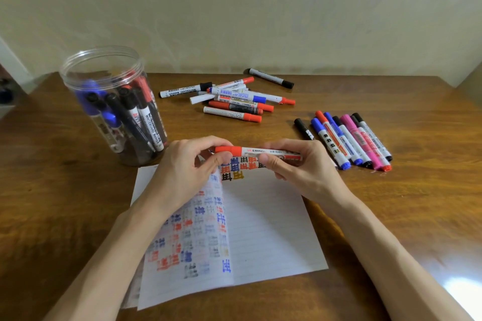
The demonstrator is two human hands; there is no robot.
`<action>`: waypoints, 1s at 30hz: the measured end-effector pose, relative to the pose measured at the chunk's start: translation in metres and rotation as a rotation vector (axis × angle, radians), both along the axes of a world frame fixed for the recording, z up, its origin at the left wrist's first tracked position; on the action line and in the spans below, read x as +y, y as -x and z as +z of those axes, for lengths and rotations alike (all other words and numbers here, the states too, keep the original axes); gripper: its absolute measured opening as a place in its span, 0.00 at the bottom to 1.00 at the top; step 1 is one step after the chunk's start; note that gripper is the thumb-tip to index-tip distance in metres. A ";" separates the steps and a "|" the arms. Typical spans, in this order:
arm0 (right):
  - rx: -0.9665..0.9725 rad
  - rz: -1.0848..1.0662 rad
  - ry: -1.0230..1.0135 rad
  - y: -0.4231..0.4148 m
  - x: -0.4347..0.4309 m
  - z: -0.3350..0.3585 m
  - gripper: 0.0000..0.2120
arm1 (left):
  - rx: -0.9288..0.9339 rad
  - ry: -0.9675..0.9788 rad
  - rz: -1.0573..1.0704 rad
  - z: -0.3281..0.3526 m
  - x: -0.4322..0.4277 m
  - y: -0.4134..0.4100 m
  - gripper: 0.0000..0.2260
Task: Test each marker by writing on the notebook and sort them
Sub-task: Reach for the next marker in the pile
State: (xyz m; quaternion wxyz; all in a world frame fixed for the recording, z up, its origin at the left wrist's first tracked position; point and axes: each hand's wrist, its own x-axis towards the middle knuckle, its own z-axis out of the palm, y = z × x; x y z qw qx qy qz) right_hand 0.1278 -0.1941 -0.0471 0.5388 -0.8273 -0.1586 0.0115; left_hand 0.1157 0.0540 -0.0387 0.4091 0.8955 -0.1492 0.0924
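A red marker (251, 151) lies level in the air above the notebook (263, 224), held by both hands. My left hand (186, 167) pinches its red cap at the left end. My right hand (297, 164) grips the white barrel. The cap sits on the marker. The open notebook page shows rows of test marks in red, blue and black near its top edge, and a curled left page is full of faded marks.
A clear plastic jar (114, 109) with several markers stands at the left. A loose pile of markers (234, 100) lies behind the notebook, one black marker (271, 77) farther back. A neat row of markers (349, 139) lies at the right on the wooden table (417, 190).
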 end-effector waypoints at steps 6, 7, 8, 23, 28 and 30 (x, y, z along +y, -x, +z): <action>-0.040 0.024 -0.017 0.001 -0.004 -0.001 0.09 | -0.075 0.036 -0.003 0.001 -0.006 0.005 0.23; -0.051 0.027 -0.021 0.002 -0.005 -0.001 0.09 | -0.092 0.038 -0.005 0.001 -0.008 0.006 0.22; -0.060 0.030 -0.030 0.002 -0.006 -0.002 0.09 | -0.109 0.038 -0.006 0.001 -0.009 0.006 0.20; -0.135 0.039 -0.113 0.000 -0.003 -0.017 0.11 | -0.056 0.134 0.015 -0.007 -0.013 0.005 0.10; -0.141 0.054 0.012 -0.006 -0.006 -0.011 0.14 | -0.025 0.123 0.004 -0.005 -0.011 0.003 0.10; -0.172 0.040 0.080 -0.009 -0.005 -0.008 0.15 | -0.028 0.126 0.026 -0.002 -0.010 0.003 0.10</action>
